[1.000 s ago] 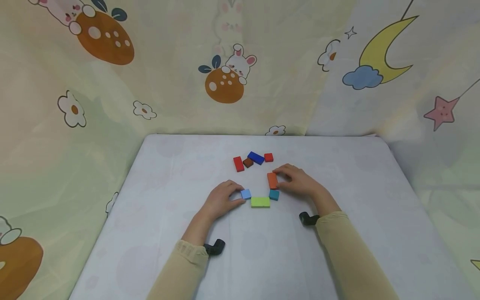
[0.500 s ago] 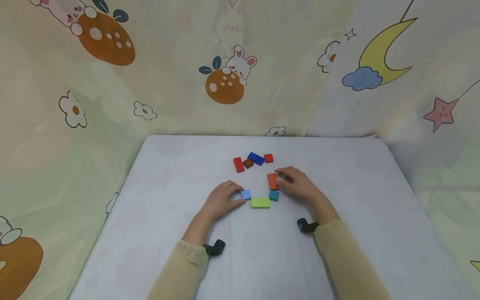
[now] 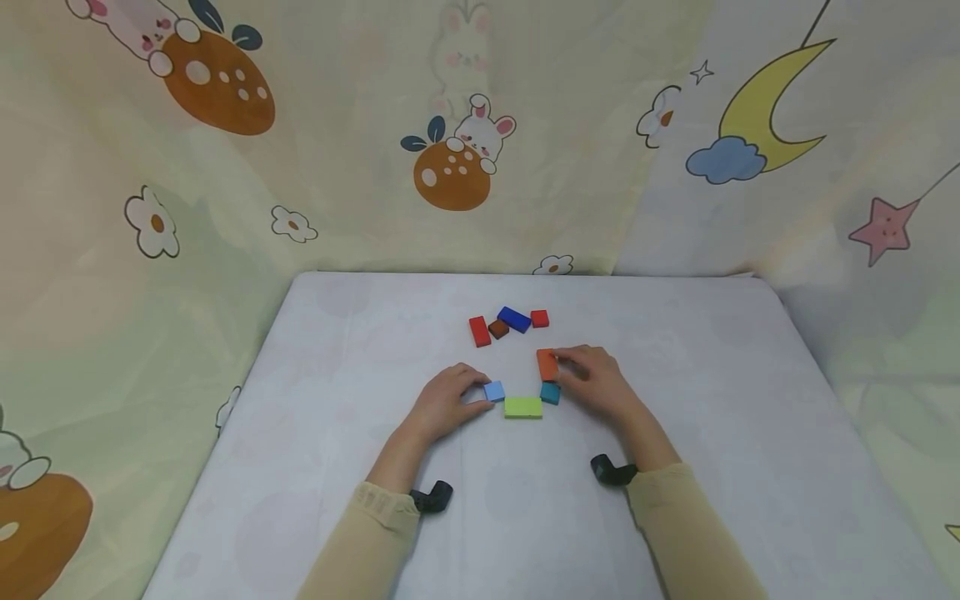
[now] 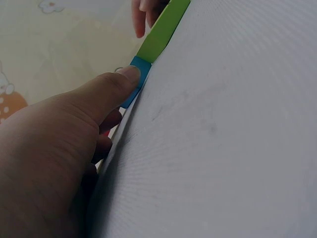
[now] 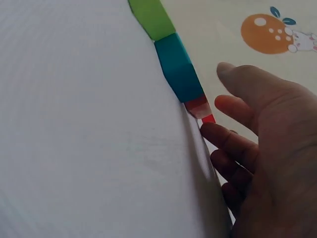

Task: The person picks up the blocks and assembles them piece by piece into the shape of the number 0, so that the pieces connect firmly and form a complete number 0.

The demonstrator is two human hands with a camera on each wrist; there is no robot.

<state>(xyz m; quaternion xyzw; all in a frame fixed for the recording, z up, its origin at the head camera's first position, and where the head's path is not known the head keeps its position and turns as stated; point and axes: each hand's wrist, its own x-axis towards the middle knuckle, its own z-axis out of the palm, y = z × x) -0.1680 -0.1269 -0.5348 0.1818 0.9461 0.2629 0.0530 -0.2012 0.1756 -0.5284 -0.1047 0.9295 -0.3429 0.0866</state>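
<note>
My left hand (image 3: 447,398) pinches a small light blue block (image 3: 494,391) on the table; in the left wrist view the thumb lies on this block (image 4: 139,74). Beside it is a long lime green block (image 3: 522,407), whose other end is near a small teal block (image 3: 550,393). An orange block (image 3: 547,364) stretches away behind the teal one. My right hand (image 3: 596,379) is at the orange block's right side, fingertips right at its edge. In the right wrist view its thumb and fingers are spread apart, with the teal block (image 5: 179,69) beyond them.
Farther back on the white table (image 3: 360,333) lie a red oblong block (image 3: 480,332), a brown block (image 3: 498,329), a dark blue block (image 3: 514,319) and a small red block (image 3: 540,318). A printed cloth (image 3: 337,125) rises behind the table.
My right hand's fingers drew slightly off the orange block, then came back to its edge, while the right forearm shifted a little toward me. The left hand holds its place.
</note>
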